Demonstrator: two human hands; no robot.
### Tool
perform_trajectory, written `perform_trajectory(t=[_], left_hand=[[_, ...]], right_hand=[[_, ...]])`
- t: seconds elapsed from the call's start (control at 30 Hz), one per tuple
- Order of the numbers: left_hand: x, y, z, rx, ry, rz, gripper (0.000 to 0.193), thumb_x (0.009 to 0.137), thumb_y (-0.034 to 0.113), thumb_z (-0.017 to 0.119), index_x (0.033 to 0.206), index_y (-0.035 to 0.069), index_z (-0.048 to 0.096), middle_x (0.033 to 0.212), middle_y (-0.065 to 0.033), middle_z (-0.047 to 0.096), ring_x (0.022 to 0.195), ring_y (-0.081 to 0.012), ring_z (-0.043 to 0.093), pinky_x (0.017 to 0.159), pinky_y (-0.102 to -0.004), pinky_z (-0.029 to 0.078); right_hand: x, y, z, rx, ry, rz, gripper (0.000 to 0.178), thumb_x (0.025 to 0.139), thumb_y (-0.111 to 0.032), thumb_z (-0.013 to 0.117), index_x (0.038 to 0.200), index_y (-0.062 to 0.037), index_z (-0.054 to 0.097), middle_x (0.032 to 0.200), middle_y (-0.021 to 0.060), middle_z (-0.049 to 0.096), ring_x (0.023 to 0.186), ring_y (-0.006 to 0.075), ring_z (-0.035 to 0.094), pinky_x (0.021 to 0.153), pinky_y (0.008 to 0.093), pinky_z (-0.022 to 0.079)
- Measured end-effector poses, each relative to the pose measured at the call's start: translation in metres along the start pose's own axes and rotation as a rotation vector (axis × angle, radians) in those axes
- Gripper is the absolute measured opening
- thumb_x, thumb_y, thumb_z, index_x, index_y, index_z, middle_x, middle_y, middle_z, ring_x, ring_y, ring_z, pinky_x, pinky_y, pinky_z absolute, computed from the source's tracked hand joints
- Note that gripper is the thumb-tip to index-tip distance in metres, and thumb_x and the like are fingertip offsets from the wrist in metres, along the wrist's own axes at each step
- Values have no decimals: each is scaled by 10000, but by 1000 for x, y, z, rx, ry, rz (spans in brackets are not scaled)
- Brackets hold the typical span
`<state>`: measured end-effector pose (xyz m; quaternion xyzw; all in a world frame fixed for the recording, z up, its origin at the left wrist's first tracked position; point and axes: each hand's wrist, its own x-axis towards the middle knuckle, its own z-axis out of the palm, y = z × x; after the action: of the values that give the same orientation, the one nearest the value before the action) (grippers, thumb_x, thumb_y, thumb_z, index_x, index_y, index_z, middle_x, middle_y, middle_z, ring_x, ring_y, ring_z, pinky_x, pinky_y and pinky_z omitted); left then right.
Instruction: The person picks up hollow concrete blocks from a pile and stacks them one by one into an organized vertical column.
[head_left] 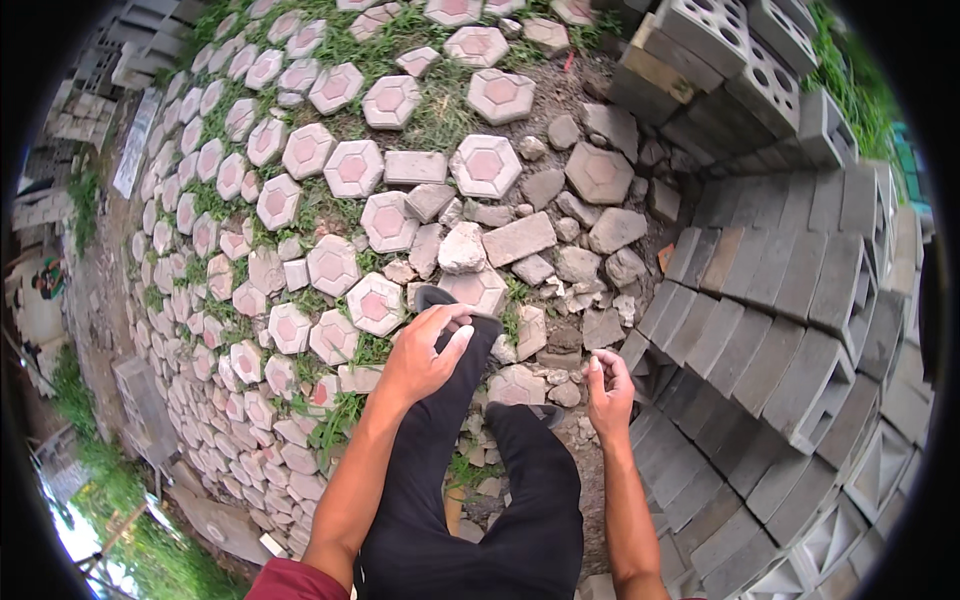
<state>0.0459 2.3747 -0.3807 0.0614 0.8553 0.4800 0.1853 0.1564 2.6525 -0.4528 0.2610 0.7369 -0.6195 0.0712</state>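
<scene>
My left hand point(427, 352) hangs above my dark trouser leg point(455, 390), thumb apart from its half-bent fingers, and nothing shows in it. Over to the right, my right hand point(611, 388) is loosely closed, fingertips curled in near the thumb, and I see nothing in it. That hand is nearest to the stacked grey concrete blocks point(740, 345), with a visible space between. Ahead of my shoes lie a pale broken stone point(462, 248), a rectangular paver point(519, 239) and a hexagonal paver point(476, 291), none touched by either hand.
Hexagonal pavers with reddish centres point(353, 168) cover the ground ahead and left, with grass between them. Loose rubble point(578, 265) lies ahead, between the paving and the block stacks. Hollow blocks with round holes point(765, 85) top the far-right pile.
</scene>
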Motion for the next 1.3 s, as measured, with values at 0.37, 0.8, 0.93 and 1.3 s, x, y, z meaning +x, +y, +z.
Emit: perform_trajectory(t=[0.37,0.8,0.93,1.3], left_hand=[[-6,5,-190,-309,455,-305,252,873,147,590,1089,20,618,920,-135,668,825,-219,656,732,-312,506],[1,116,-410,-381,887,-358,267,898,222,583,1084,35,625,909,-117,677,830,-188,650,719,-314,504],[-2,135,-453,-325,1107,-335,257,911,219,568,1081,35,625,885,-119,682,790,-180,651,695,-307,508],[23,118,-499,-461,1761,-421,215,933,152,558,1084,9,610,886,-106,693,808,-137,658,700,-265,507]], right_hand=[[60,-251,185,-306,-357,-294,191,890,-81,609,1050,24,601,832,125,663,721,171,636,680,290,502],[94,-538,356,-300,-874,-656,187,913,-92,577,1046,40,592,799,98,661,723,127,626,676,271,498],[124,-584,402,-321,-1036,-687,185,913,-89,576,1037,46,595,782,94,650,703,118,614,659,273,498],[160,-712,589,-489,-1537,-1036,203,886,-119,605,1020,34,602,764,150,647,659,225,638,615,333,516]])
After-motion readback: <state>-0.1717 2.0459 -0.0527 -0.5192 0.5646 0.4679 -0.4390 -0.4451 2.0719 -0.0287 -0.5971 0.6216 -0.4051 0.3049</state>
